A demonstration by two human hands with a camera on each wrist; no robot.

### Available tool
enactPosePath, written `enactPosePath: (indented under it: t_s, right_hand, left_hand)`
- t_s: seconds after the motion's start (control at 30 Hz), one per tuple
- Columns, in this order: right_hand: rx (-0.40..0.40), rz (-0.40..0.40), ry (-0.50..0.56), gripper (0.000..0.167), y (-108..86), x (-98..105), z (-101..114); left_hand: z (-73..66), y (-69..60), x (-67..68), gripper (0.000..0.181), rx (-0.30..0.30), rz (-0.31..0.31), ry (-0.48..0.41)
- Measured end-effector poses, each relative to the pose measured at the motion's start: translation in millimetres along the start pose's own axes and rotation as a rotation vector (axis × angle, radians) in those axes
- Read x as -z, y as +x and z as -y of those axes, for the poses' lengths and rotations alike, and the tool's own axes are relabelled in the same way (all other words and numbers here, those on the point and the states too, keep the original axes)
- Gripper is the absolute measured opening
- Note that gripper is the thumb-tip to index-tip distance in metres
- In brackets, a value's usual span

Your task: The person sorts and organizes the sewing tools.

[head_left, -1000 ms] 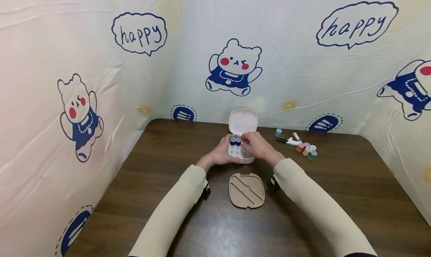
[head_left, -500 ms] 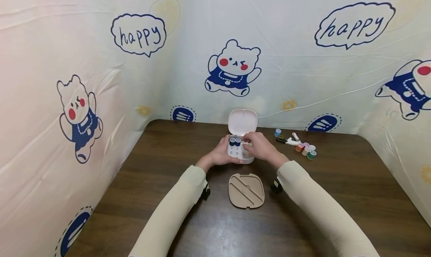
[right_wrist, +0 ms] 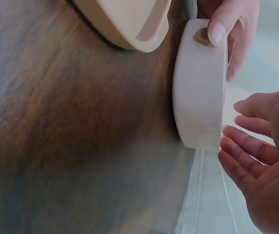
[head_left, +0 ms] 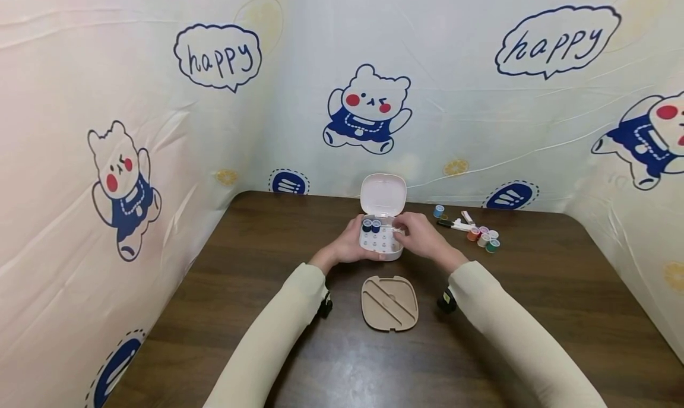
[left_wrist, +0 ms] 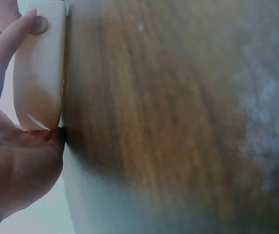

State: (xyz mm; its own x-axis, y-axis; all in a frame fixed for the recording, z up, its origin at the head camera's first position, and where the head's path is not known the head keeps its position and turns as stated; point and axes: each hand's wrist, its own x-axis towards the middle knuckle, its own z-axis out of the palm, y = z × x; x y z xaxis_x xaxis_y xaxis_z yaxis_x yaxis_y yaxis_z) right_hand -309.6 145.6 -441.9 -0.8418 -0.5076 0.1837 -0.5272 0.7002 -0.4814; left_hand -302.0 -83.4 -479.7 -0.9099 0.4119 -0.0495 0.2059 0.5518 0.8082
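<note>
A white sewing box (head_left: 382,249) stands on the table with its lid (head_left: 383,194) raised. Its tray has rows of small pegs, and two dark blue thread spools (head_left: 376,225) sit at the back left. My left hand (head_left: 352,242) grips the box's left side; in the left wrist view its thumb lies by the round button (left_wrist: 39,25) on the front wall. Over the box's right edge is my right hand (head_left: 420,236), its fingertips at the rim. The right wrist view shows its fingers loosely bent, thumb apart, nothing visible between them.
A beige divider tray (head_left: 390,304) lies in front of the box. To the right are several coloured spools (head_left: 483,240), a blue spool (head_left: 439,211) farther back, a black-and-white pen-like tool (head_left: 454,224) and a small white-and-red item (head_left: 467,217). A patterned cloth hangs behind.
My right hand has drawn back to the right from over the tray to the box's right edge, uncovering more pegs. My left hand keeps its grip, and both blue spools stay put.
</note>
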Motion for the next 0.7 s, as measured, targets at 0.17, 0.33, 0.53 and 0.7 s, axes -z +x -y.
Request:
enactPosePath:
  t_s: [0.17,0.33,0.53,0.7]
  right_hand:
    - [0.003,-0.002,0.008,0.025,-5.1,3,-1]
    - [0.002,-0.008,0.013,0.025,-9.5,5,-1]
    - [-0.006,-0.012,0.005,0.025,-12.1,3,-4]
    - [0.018,-0.029,0.007,0.023,-14.2,3,-7]
  left_hand:
    - [0.0,0.0,0.1,0.119,-0.003,-0.002,0.004]
    - [0.3,0.1,-0.1,0.119,0.001,-0.005,0.013]
    - [-0.4,-0.5,0.2,0.118,0.003,-0.003,0.007]
    - [-0.6,0.3,0.4,0.119,0.018,0.005,0.021]
